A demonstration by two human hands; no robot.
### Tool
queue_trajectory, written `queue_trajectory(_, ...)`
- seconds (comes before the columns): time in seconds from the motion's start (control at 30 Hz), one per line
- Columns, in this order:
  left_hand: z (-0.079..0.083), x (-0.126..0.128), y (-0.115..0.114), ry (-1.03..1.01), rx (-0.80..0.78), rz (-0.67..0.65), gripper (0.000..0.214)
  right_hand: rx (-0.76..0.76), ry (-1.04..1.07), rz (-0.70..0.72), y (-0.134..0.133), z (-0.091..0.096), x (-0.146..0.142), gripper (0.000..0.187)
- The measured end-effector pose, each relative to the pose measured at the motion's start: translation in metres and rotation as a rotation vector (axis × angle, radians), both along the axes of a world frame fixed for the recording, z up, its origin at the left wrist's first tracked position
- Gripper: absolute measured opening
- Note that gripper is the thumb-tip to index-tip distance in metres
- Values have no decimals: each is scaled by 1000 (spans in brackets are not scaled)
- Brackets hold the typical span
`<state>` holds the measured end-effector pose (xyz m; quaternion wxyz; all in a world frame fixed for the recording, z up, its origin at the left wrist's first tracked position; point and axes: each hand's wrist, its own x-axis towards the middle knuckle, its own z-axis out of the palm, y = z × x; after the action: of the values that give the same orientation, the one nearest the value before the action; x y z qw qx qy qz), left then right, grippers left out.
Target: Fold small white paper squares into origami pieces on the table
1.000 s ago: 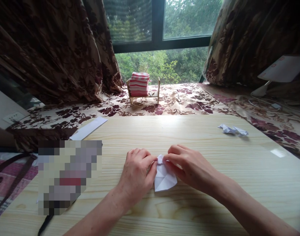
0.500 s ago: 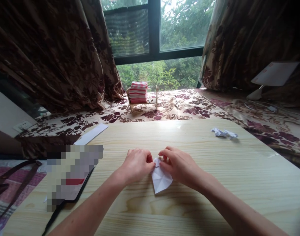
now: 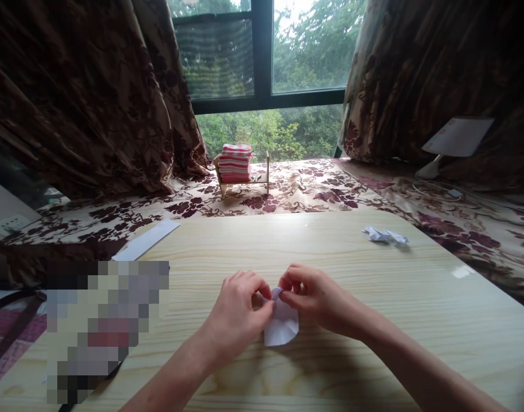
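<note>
A small white piece of folded paper (image 3: 282,326) is held just over the wooden table (image 3: 339,366), near its middle. My left hand (image 3: 245,303) pinches the paper's upper left edge between thumb and index finger. At the top right corner, my right hand (image 3: 310,293) grips it between thumb and curled fingers. The paper's wider lower part hangs toward me, and a crease near its top is partly covered by my fingertips.
Two small folded paper pieces (image 3: 385,236) lie at the table's far right. A white paper strip (image 3: 146,240) rests at the back left, beside a blurred-out item (image 3: 109,326). Beyond the table stand a little rack with folded striped cloths (image 3: 236,163) and a lamp (image 3: 457,137).
The paper has tilted, its lower part now looking smoother and wider. Both hands have shifted slightly, with the fingers pinching at its top. The camera view has turned a little.
</note>
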<state>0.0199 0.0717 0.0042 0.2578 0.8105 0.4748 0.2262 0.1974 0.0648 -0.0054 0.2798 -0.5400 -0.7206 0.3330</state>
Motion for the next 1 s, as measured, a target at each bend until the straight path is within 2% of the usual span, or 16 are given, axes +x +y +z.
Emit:
queue_trajectory(0.1,3,-3,-2,-138,36,14,8,37,144,11,2,3,1,9)
queue_trajectory(0.23,6,-4,-2,-252,224,18,9,84,238,-6,1,8,-2,9)
queue_trajectory(0.57,6,-5,0,-278,554,-4,12,185,253,-16,-2,8,-6,8)
queue_trajectory(0.77,7,-5,-2,-253,612,-32,12,283,277,24,-2,13,-6,7)
queue_trajectory(1.0,8,-3,-4,-249,638,-52,13,289,300,35,-6,16,-7,9)
